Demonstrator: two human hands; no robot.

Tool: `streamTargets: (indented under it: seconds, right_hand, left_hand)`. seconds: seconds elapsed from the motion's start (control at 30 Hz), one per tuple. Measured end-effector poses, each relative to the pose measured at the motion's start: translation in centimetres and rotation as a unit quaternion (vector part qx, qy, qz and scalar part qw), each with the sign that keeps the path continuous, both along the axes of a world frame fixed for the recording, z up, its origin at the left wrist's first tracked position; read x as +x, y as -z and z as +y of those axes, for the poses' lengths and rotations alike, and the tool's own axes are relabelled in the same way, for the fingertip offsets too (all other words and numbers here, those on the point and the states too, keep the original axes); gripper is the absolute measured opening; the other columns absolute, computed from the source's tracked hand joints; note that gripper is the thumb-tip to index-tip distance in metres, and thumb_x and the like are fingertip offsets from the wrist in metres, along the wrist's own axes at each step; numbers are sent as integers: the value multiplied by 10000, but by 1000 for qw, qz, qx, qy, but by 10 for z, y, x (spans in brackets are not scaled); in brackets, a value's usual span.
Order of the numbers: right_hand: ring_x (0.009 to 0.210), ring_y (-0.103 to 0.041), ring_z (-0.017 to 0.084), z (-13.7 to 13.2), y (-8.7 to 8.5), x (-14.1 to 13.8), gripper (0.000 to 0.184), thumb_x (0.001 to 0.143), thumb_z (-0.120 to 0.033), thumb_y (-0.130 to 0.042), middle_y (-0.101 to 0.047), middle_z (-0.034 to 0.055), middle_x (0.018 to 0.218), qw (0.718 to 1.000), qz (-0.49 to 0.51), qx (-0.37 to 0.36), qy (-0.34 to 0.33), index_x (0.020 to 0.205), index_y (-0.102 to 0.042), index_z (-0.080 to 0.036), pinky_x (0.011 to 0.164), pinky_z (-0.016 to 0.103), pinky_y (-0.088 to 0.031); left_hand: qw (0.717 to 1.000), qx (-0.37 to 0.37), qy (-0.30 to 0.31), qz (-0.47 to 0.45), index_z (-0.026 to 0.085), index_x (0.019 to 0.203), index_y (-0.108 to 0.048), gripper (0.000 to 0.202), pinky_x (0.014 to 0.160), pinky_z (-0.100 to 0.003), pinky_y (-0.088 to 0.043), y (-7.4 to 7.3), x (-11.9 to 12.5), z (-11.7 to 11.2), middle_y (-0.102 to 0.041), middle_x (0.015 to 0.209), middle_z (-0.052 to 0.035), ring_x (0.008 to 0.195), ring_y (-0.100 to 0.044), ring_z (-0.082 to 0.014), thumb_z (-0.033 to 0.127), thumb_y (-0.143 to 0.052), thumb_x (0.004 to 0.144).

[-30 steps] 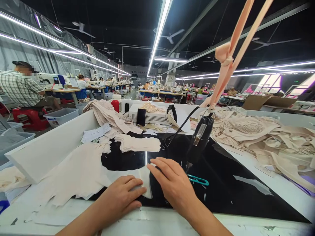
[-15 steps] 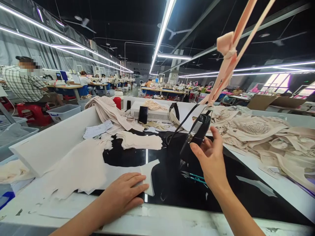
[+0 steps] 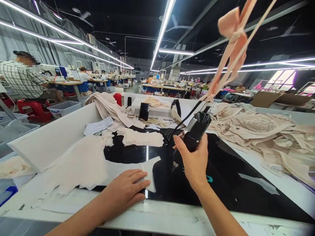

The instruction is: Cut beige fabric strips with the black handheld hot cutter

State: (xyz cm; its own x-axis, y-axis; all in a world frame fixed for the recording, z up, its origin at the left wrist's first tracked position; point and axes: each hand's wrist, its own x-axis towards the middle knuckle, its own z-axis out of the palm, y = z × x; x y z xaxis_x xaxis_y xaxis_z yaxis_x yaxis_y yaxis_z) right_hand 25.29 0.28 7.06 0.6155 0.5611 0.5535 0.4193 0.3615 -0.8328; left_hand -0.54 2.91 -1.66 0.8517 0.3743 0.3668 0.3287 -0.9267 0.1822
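The tool (image 3: pixel 198 129) is black, the strap (image 3: pixel 238 52) peach, the fabric stack (image 3: pixel 82 160) cream.

The black tool (image 3: pixel 198 128) hides some fingers of my right hand (image 3: pixel 197 164), which covers all but the end of a teal implement (image 3: pixel 209 179) below the tool, while above it a peach strap (image 3: pixel 228 24) runs out of view, and the papers (image 3: pixel 98 126) left of it are too small for me to read.

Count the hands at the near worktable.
2: the left hand lies on the white fabric piece, and the right hand grips the black tool. Neither is hidden.
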Motion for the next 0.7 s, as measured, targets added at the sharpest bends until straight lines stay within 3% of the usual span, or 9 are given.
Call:
streamTargets:
  seconds: [0.1, 0.17, 0.27, 0.37, 0.53, 0.7]
  right_hand:
    - [680, -668, 188, -6, 2, -6, 527, 804, -541, -908, -705, -12, 955, 999, 11, 37, -36, 1123, -586, -273, 662, 364, -571]
    - [629, -658, 171, -12, 5, -9, 477, 835, -497, -913, -703, -26, 938, 993, 38, 66, -90, 1094, -575, -281, 605, 347, -578]
    - [635, -657, 157, -21, 11, -14, 406, 888, -439, -899, -700, -41, 919, 978, 79, 94, -169, 1081, -574, -289, 582, 319, -590]
    - [640, -646, 149, -29, 15, -21, 372, 925, -422, -874, -686, -52, 896, 963, 104, 108, -225, 1149, -602, -305, 569, 298, -596]
    - [644, -643, 150, -34, 19, -31, 512, 928, -406, -878, -692, -47, 881, 948, 135, 119, -263, 1357, -608, -332, 554, 283, -597]
    - [655, -652, 146, -33, 26, -37, 527, 926, -404, -882, -701, -35, 899, 941, 157, 120, -274, 1376, -620, -327, 567, 282, -606]
  left_hand:
    - [1000, 16, -1, -12, 209, 1401, -671, 303, 1171, -440, -577, -7, 1, -2, -690, 1480, -125, 1381, -659, -282, 296, -609, 1118]
    - [999, 32, 2, -28, 163, 1321, -689, 244, 1121, -402, -601, -12, 3, -4, -740, 1343, -132, 1291, -700, -263, 274, -603, 1121]
    - [998, 47, 13, -40, 151, 1161, -705, 128, 1009, -348, -628, -17, 11, -5, -761, 1119, -86, 1099, -740, -229, 241, -634, 1104]
    - [997, 62, 32, -37, 160, 1068, -694, 81, 932, -325, -621, -16, 21, -7, -748, 1046, -61, 1000, -735, -214, 239, -684, 1079]
    - [995, 78, 54, -17, 169, 992, -679, 126, 906, -313, -598, -6, 36, -4, -752, 1031, -55, 955, -725, -201, 258, -685, 1080]
    - [997, 68, 44, -13, 164, 962, -694, 220, 888, -305, -581, -4, 40, -1, -756, 976, -56, 891, -715, -185, 194, -553, 1128]
